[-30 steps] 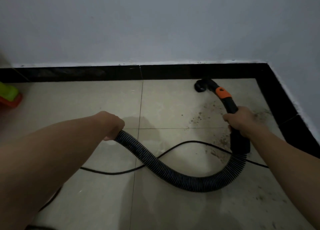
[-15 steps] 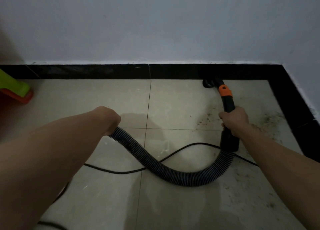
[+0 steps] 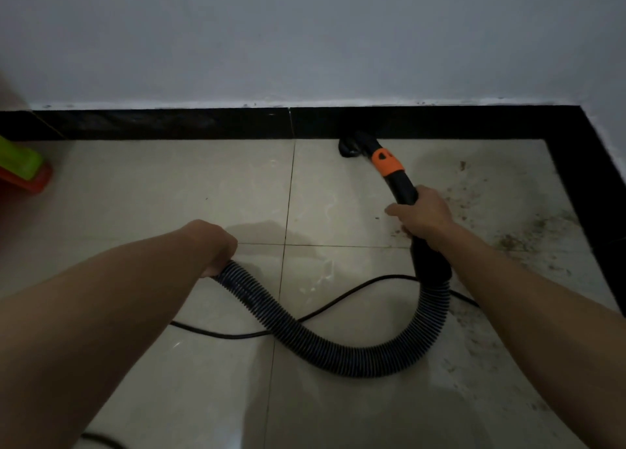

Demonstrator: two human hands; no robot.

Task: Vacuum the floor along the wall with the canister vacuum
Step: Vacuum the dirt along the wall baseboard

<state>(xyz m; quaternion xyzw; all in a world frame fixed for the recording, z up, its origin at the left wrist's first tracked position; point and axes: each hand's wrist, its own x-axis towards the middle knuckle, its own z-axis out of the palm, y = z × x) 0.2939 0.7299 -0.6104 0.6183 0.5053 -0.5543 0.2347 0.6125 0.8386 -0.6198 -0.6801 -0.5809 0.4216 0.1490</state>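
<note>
My right hand (image 3: pixel 421 213) grips the black wand of the vacuum, just below its orange collar (image 3: pixel 387 162). The black nozzle (image 3: pixel 352 147) sits on the pale tile right against the black skirting (image 3: pixel 203 123) of the back wall. A ribbed black hose (image 3: pixel 338 350) loops from the wand down across the floor and up to my left hand (image 3: pixel 216 245), which grips its other stretch. The canister is out of view.
Dark dirt specks (image 3: pixel 508 238) cover the tiles toward the right corner, where the skirting turns along the right wall. A thin black power cord (image 3: pixel 338 299) snakes across the floor under the hose. A green and red plastic object (image 3: pixel 23 171) lies at the left edge.
The nozzle has slid left along the skirting, further from the right corner. My right hand went with it. My left hand keeps its hold on the hose.
</note>
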